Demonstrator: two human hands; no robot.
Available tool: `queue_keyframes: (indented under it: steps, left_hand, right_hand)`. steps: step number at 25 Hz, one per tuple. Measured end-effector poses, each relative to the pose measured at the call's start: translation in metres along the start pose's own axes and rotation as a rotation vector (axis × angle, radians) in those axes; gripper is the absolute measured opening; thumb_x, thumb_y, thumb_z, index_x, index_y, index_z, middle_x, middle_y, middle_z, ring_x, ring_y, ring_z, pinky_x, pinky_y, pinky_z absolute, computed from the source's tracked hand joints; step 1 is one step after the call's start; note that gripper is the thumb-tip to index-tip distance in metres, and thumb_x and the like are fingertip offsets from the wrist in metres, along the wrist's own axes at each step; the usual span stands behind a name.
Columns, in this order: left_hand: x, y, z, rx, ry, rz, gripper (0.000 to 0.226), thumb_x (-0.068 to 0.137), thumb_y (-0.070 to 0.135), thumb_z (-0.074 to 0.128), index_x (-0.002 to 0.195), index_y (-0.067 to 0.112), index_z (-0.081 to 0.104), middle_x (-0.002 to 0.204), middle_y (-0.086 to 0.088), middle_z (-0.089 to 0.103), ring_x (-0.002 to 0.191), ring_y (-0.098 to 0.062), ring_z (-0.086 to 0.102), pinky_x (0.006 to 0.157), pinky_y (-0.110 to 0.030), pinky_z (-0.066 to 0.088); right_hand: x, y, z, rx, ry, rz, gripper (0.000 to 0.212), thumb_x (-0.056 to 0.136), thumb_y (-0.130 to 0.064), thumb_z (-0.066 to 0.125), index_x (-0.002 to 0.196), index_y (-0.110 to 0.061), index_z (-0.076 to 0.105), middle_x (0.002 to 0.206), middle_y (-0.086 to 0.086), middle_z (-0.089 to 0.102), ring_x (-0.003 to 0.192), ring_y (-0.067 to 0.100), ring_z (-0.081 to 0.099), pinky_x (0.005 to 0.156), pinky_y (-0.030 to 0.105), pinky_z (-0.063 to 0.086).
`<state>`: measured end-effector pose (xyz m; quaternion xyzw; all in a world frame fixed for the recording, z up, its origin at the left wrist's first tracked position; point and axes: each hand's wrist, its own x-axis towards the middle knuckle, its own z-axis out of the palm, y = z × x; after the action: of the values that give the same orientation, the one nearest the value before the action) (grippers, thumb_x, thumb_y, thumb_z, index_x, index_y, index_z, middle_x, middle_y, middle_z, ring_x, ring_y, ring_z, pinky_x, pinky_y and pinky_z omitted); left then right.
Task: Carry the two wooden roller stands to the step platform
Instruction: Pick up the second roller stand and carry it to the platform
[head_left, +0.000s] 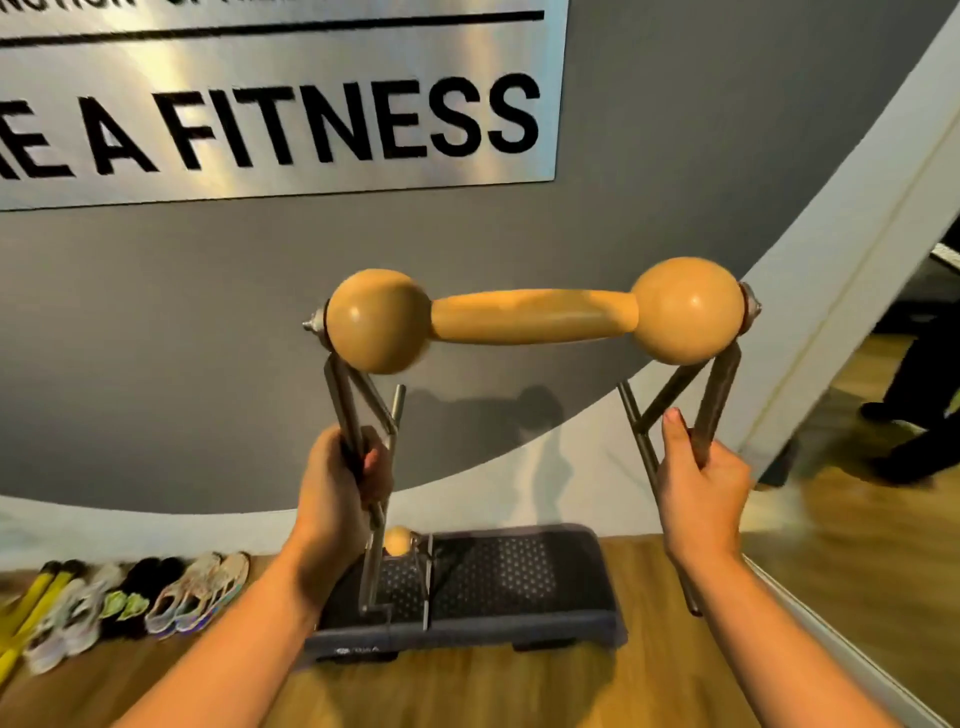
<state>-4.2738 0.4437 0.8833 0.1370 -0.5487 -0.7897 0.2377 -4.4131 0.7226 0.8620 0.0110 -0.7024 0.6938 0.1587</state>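
A wooden roller stand (535, 317), a dumbbell-shaped wooden roller on a grey metal frame, hangs in the air in front of me. My left hand (340, 483) grips its left metal leg and my right hand (698, 483) grips its right leg. Below it on the floor lies the dark step platform (519, 577) with a dotted top. A second roller stand (399, 540) stands on the platform's left part, mostly hidden behind my left hand; only one wooden ball and some thin metal legs show.
Several pairs of shoes (156, 597) and yellow sticks (31, 608) line the wall at the left. A grey wall with a metallic sign (270, 98) rises behind the platform. A mirror at the right (883, 467) shows a person's dark legs. Wooden floor lies around the platform.
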Motion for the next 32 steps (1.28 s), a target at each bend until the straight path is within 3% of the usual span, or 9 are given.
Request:
queue_keyframes:
  steps: [4,7,9,15,19,22,24,28,32]
  left_hand:
    - [0.053,-0.07,-0.005,-0.118,0.018,-0.125,0.042,0.093,0.029,0.03,0.054,0.018,0.042,0.048,0.004,0.028,0.041,-0.012,0.027,0.041,-0.027,0.026]
    - [0.094,-0.135,-0.015,-0.102,0.027,-0.157,0.042,0.092,0.031,0.032,0.054,0.017,0.044,0.047,0.002,0.029,0.04,-0.012,0.025,0.04,-0.024,0.028]
    - [0.112,-0.178,-0.024,-0.08,0.059,-0.15,0.042,0.091,0.032,0.033,0.053,0.017,0.043,0.046,0.002,0.03,0.042,-0.012,0.024,0.041,-0.023,0.029]
    - [0.162,-0.328,-0.058,-0.032,0.284,-0.235,0.04,0.085,0.031,0.036,0.047,0.022,0.038,0.046,0.003,0.027,0.049,-0.017,0.016,0.048,-0.032,0.014]
    - [0.167,-0.433,-0.096,-0.017,0.367,-0.271,0.032,0.087,0.027,0.04,0.056,0.021,0.037,0.049,0.006,0.028,0.047,-0.014,0.018,0.043,-0.026,0.018]
    - [0.172,-0.505,-0.12,-0.086,0.416,-0.316,0.039,0.099,0.027,0.031,0.061,0.019,0.035,0.05,0.006,0.03,0.047,-0.012,0.02,0.041,-0.024,0.02]
    - [0.179,-0.55,-0.139,-0.126,0.446,-0.314,0.047,0.102,0.027,0.03,0.056,0.022,0.041,0.05,0.006,0.031,0.045,-0.011,0.022,0.041,-0.023,0.022]
    - [0.189,-0.631,-0.164,-0.121,0.399,-0.297,0.037,0.09,0.035,0.047,0.053,0.027,0.046,0.051,0.006,0.032,0.048,-0.014,0.019,0.043,-0.027,0.019]
    - [0.195,-0.696,-0.185,-0.081,0.355,-0.322,0.05,0.101,0.035,0.031,0.053,0.027,0.044,0.05,0.007,0.032,0.049,-0.014,0.018,0.044,-0.027,0.017]
  right_hand:
    - [0.031,0.068,0.012,0.002,0.016,0.061,0.046,0.09,-0.059,0.065,0.054,-0.031,0.06,0.048,-0.008,0.047,0.051,0.009,0.046,0.047,0.021,0.041]
    - [0.047,0.141,0.025,-0.013,0.031,0.132,0.061,0.08,-0.074,0.068,0.055,-0.021,0.053,0.052,0.007,0.038,0.056,0.025,0.041,0.055,0.033,0.037]
    - [0.055,0.187,0.035,-0.024,0.031,0.204,0.068,0.074,-0.081,0.068,0.055,-0.017,0.053,0.053,0.005,0.04,0.058,0.027,0.04,0.058,0.037,0.037]
    - [0.067,0.35,0.072,-0.169,0.03,0.202,0.06,0.09,-0.056,0.064,0.06,-0.004,0.057,0.059,0.024,0.052,0.059,0.042,0.053,0.058,0.048,0.047]
    - [0.056,0.462,0.086,-0.255,0.033,0.296,0.042,0.09,-0.061,0.062,0.059,-0.033,0.068,0.059,-0.001,0.062,0.066,0.028,0.067,0.069,0.05,0.059]
    - [0.045,0.529,0.095,-0.243,0.047,0.324,0.027,0.088,-0.062,0.062,0.064,-0.052,0.068,0.058,-0.016,0.061,0.065,0.009,0.067,0.068,0.031,0.06]
    - [0.036,0.573,0.102,-0.221,0.027,0.335,0.031,0.09,-0.056,0.063,0.061,-0.045,0.068,0.054,-0.017,0.057,0.059,0.005,0.06,0.062,0.022,0.053]
    - [0.034,0.659,0.11,-0.196,0.06,0.389,0.042,0.095,-0.035,0.071,0.055,-0.028,0.063,0.052,-0.014,0.056,0.061,0.006,0.059,0.065,0.025,0.053]
    - [0.027,0.726,0.112,-0.156,0.069,0.397,0.039,0.096,-0.028,0.073,0.058,-0.025,0.064,0.052,-0.014,0.057,0.063,0.007,0.059,0.069,0.029,0.053]
